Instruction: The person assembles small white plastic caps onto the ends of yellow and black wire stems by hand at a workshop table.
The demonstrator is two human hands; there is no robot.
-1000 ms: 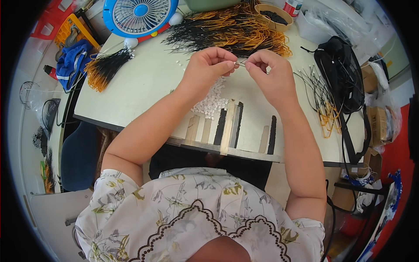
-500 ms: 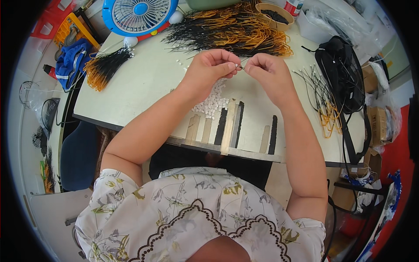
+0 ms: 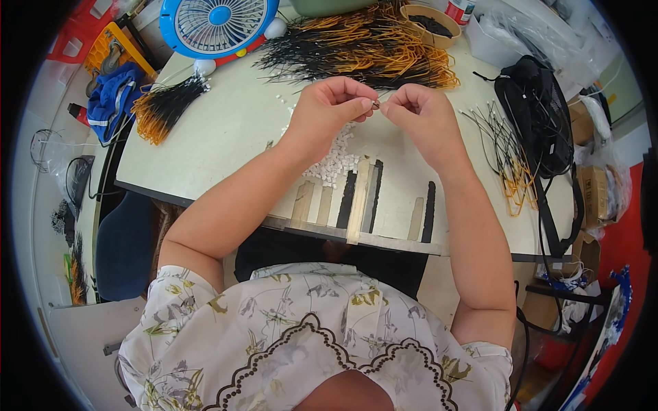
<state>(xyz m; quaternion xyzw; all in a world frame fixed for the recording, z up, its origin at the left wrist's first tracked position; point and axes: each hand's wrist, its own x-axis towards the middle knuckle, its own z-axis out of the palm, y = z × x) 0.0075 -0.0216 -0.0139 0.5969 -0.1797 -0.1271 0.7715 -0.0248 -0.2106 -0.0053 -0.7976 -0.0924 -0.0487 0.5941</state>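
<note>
Over the middle of the table, my left hand (image 3: 334, 109) is closed in a pinch, thumb against forefinger. A tiny dark and pale end shows at its fingertips, too small to name. Just to its right, my right hand (image 3: 419, 118) is also closed, thumb and forefinger together; what it holds is hidden. A narrow gap separates the two sets of fingertips. Below my left hand lies a heap of small white plastic pieces (image 3: 334, 166). Beyond both hands spreads a large pile of black and orange wires (image 3: 370, 48).
A bundle of wires with white ends (image 3: 168, 109) lies left, below a blue fan (image 3: 219, 26). Loose white-tipped wires (image 3: 508, 161) lie right, beside a black bag (image 3: 536, 116). Black and tan strips (image 3: 358, 198) are stuck along the near table edge. A round tub (image 3: 430, 26) stands behind.
My right hand has shifted slightly left, and its fingers are curled a little more. The left hand stays nearly still; the tiny piece at its fingertips has turned slightly.
</note>
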